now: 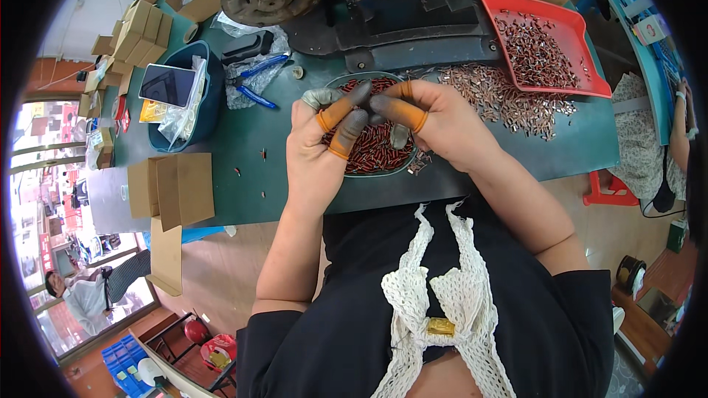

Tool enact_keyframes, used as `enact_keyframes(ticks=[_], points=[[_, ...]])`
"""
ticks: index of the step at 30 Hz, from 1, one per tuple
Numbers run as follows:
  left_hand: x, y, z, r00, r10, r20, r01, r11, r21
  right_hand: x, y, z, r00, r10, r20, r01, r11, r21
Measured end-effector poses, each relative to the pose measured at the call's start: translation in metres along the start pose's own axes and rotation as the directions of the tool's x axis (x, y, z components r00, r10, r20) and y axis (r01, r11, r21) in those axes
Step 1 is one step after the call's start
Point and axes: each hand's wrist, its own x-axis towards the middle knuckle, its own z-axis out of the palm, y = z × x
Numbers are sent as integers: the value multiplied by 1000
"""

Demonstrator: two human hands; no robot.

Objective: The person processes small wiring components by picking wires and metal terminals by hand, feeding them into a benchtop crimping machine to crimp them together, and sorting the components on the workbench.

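My left hand (315,141) and my right hand (451,127) meet above an oval container (383,174) full of small red and metallic parts (366,155). Orange finger cots, stained dark at the tips, cover several of my fingers. On each hand the thumb and forefinger are pinched together, and the tips of both hands nearly touch. Whatever sits between them is too small or too hidden to make out. A pile of small metal pieces (509,96) lies on the green table beyond my right hand.
A red tray (596,74) of similar parts stands at the far right. Behind my hands is a heavy dark machine (413,22). Left lie blue-handled pliers (257,97), a teal bin (210,103) with a phone (168,85), and an open cardboard box (181,188). Another person (641,144) sits at right.
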Motion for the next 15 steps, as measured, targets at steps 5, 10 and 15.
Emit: enact_keyframes(ticks=[5, 10, 15], points=[[-2, 5, 7, 996, -78, 45, 86, 976, -200, 2, 7, 1, 992, 57, 109, -83, 964, 253], [-4, 2, 13, 998, 33, -56, -42, 985, -167, -3, 12, -7, 995, -3, 104, -30, 948, 318], [3, 11, 19, 996, 75, -45, -78, 994, -80, -8, 12, -24, 962, -273, -13, 273, 960, 59]])
